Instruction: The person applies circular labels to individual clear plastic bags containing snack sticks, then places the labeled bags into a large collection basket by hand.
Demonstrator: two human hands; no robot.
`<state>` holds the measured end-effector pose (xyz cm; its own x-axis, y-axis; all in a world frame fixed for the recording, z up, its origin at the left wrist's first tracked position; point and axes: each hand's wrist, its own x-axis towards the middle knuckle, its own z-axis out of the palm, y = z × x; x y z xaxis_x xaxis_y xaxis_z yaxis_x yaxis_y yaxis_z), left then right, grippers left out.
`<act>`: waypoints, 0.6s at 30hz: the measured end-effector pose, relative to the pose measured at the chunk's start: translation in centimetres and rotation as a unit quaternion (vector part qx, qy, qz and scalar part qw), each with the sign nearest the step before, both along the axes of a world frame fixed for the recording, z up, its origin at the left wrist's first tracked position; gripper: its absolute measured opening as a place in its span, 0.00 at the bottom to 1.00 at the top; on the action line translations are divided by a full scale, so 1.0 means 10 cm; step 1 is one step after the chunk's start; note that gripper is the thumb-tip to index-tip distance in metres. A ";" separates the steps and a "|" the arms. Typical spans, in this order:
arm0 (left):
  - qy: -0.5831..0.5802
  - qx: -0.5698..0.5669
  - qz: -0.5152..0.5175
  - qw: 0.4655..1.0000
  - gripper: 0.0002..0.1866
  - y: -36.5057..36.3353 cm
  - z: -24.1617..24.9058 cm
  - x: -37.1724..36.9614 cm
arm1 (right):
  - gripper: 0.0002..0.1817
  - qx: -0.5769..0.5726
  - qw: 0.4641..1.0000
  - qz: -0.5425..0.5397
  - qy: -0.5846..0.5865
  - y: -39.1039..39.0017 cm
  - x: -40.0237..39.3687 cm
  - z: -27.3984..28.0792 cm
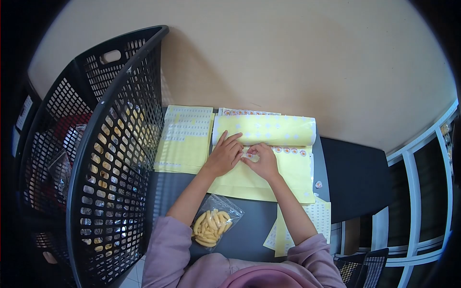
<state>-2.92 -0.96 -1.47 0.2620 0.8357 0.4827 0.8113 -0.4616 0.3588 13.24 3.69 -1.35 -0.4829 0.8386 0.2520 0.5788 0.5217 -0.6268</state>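
A yellow sticker sheet lies on the grey table, its far part curled back to show the pale underside. Along the fold runs a row of round stickers with orange-red centres. My left hand rests on the sheet's left part with fingers stretched out, some touching the curled flap. Just right of it, my right hand pinches at a round sticker between thumb and fingertips. Near my left forearm is a clear zip bag of yellow, finger-shaped snacks.
A tall black plastic basket stands at the left, holding several packed bags. More yellow sheets lie left of my hands, and others by my right forearm. One loose sticker is on the table. The wall rises behind.
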 end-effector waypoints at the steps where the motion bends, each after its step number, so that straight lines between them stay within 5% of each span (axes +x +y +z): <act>1: 0.004 0.005 0.004 1.000 0.04 0.00 -0.01 0.00 | 0.15 0.011 1.000 -0.001 0.011 0.00 0.00 -0.02; 18: 0.006 0.018 0.034 0.999 0.01 0.02 -0.01 -0.01 | 0.19 -0.005 0.999 -0.013 0.051 -0.03 0.01 -0.07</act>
